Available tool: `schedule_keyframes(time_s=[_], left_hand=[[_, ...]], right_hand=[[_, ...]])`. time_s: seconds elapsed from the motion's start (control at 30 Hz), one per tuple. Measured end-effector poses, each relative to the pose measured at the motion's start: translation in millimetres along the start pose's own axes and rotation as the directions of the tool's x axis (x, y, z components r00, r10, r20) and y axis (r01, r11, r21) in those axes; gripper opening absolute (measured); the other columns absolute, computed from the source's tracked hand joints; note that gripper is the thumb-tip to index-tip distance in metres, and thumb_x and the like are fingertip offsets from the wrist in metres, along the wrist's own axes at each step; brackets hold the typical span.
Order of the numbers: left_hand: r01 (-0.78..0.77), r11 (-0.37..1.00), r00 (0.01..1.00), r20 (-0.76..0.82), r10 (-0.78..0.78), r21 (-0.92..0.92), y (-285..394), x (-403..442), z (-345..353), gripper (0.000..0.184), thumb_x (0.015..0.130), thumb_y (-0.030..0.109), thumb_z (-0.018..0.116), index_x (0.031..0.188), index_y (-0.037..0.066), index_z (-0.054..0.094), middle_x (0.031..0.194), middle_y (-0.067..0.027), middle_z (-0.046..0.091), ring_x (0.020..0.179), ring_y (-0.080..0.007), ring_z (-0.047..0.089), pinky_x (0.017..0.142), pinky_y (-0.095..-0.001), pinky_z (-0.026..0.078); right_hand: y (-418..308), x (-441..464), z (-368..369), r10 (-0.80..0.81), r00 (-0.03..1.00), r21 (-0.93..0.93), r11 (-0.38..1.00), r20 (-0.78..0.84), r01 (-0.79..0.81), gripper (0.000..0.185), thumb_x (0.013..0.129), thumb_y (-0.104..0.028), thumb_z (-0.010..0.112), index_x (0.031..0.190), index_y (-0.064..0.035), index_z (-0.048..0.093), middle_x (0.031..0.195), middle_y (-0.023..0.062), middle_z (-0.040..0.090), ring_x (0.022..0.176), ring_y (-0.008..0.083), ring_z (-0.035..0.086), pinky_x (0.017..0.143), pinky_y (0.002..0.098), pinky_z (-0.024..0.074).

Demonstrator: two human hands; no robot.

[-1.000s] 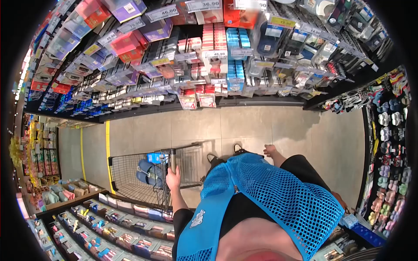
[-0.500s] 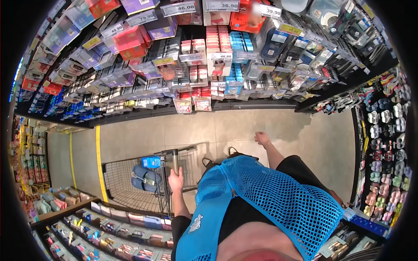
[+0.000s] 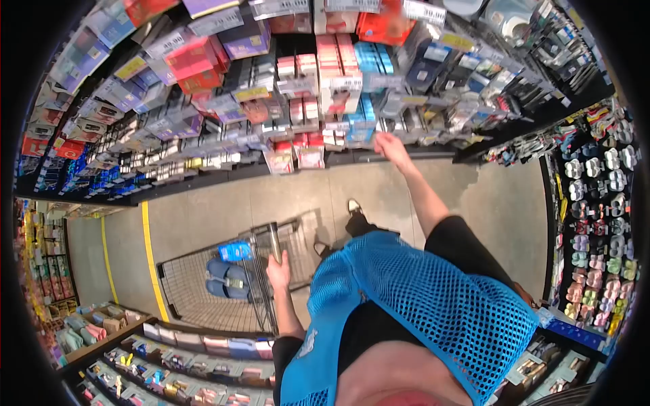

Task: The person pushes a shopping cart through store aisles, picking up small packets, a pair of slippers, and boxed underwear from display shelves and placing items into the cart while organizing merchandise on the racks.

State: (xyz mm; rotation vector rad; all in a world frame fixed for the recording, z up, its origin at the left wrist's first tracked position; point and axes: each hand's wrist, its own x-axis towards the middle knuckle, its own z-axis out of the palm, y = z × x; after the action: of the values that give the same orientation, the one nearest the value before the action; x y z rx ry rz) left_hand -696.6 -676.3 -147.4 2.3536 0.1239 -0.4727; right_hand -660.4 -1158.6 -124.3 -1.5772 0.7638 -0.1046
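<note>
My left hand is wrapped around the handle of a wire shopping cart. Inside the cart lie a pair of dark blue slippers with a tag, and a bright blue package near the handle end. My right hand is stretched out toward the lower part of the shelf display, its fingers loosely bent and slightly blurred. It appears just right of the hanging blue boxes; whether it touches anything cannot be made out. No object shows in it.
Packaged goods with price tags fill the shelf wall ahead, including pink-and-white boxes. Slippers hang on a rack at the right. Behind the cart stand bins of small goods. Yellow lines cross the floor at the left.
My right hand has moved forward from above the floor to the lower shelf goods. One foot has stepped forward. My left hand stays on the cart handle.
</note>
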Motion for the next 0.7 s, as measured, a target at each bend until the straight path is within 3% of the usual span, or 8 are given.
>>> schedule_keyframes(time_s=[0.2,0.27,0.3,0.37,0.47,0.5,0.6,0.7], left_hand=[[0.005,0.996,0.995,-0.101,0.004,0.087,23.1,10.0,3.4,0.040,0.083,0.040,0.056,0.091,0.001,0.055,0.076,-0.0229,0.061,0.075,-0.0402,0.060,0.066,-0.0448,0.046],[0.024,0.995,0.993,-0.116,-0.013,0.098,27.4,14.1,7.7,0.040,0.083,0.040,0.056,0.092,0.001,0.056,0.076,-0.0229,0.061,0.075,-0.0401,0.060,0.066,-0.0449,0.046],[0.023,0.995,0.992,-0.129,-0.011,0.095,28.5,14.7,7.5,0.039,0.083,0.039,0.056,0.092,0.001,0.056,0.077,-0.0230,0.061,0.075,-0.0401,0.060,0.066,-0.0449,0.046],[0.067,0.988,0.986,-0.162,-0.045,0.138,36.8,12.6,9.5,0.038,0.083,0.038,0.056,0.091,0.001,0.057,0.077,-0.0226,0.061,0.075,-0.0396,0.060,0.067,-0.0448,0.046],[0.077,0.982,0.981,-0.189,-0.043,0.173,38.3,14.6,10.6,0.038,0.082,0.039,0.056,0.091,0.002,0.057,0.077,-0.0224,0.062,0.077,-0.0390,0.061,0.066,-0.0451,0.047],[0.088,0.978,0.985,-0.163,-0.057,0.188,34.1,15.9,11.0,0.039,0.082,0.040,0.056,0.091,0.002,0.057,0.076,-0.0224,0.062,0.076,-0.0396,0.061,0.066,-0.0455,0.047],[0.106,0.977,0.982,-0.173,-0.074,0.183,33.6,13.9,12.5,0.040,0.082,0.041,0.055,0.090,0.002,0.057,0.073,-0.0227,0.062,0.073,-0.0405,0.060,0.064,-0.0464,0.047],[0.116,0.968,0.977,-0.200,-0.070,0.225,31.7,14.7,14.3,0.041,0.082,0.042,0.055,0.089,0.002,0.057,0.072,-0.0233,0.061,0.071,-0.0411,0.060,0.063,-0.0473,0.046]], right_hand=[[-16.3,84.3,14.4,-0.269,0.962,-0.188,0.948,-0.036,0.258,0.047,0.084,-0.021,0.057,0.123,0.0019,0.044,0.116,0.0127,0.055,0.103,0.0197,0.053,0.087,0.0282,0.0424],[-42.7,86.1,26.4,-0.279,0.954,-0.262,0.934,-0.110,0.243,0.066,0.078,-0.023,0.063,0.131,0.0019,0.034,0.129,0.0184,0.044,0.118,0.0263,0.044,0.098,0.0334,0.0342],[-40.6,103.6,25.8,-0.259,0.965,-0.291,0.928,-0.049,0.234,0.081,0.073,-0.025,0.068,0.136,0.0007,0.024,0.136,0.0211,0.035,0.124,0.0276,0.038,0.101,0.0345,0.0309],[-40.6,119.4,33.5,-0.350,0.932,-0.375,0.880,-0.097,0.291,0.080,0.074,-0.025,0.069,0.135,0.0011,0.024,0.134,0.0202,0.038,0.122,0.0269,0.040,0.101,0.0334,0.0311],[-42.1,136.0,42.7,-0.391,0.920,-0.155,0.911,-0.032,0.382,0.071,0.077,-0.022,0.067,0.131,0.0022,0.028,0.128,0.0181,0.043,0.119,0.0243,0.042,0.100,0.0324,0.0317],[-33.7,148.7,44.1,-0.429,0.903,-0.225,0.883,-0.032,0.412,0.067,0.078,-0.031,0.064,0.130,-0.0020,0.032,0.124,0.0195,0.049,0.115,0.0299,0.047,0.097,0.0356,0.0360],[-75.5,113.7,40.4,-0.325,0.946,-0.326,0.895,-0.008,0.305,0.052,0.082,-0.035,0.057,0.122,-0.0044,0.044,0.114,0.0194,0.056,0.110,0.0330,0.051,0.093,0.0379,0.0389],[-67.1,120.1,34.5,-0.351,0.929,-0.349,0.862,0.115,0.368,0.054,0.084,-0.046,0.051,0.120,-0.0054,0.049,0.113,0.0207,0.056,0.110,0.0338,0.051,0.092,0.0393,0.0396]])
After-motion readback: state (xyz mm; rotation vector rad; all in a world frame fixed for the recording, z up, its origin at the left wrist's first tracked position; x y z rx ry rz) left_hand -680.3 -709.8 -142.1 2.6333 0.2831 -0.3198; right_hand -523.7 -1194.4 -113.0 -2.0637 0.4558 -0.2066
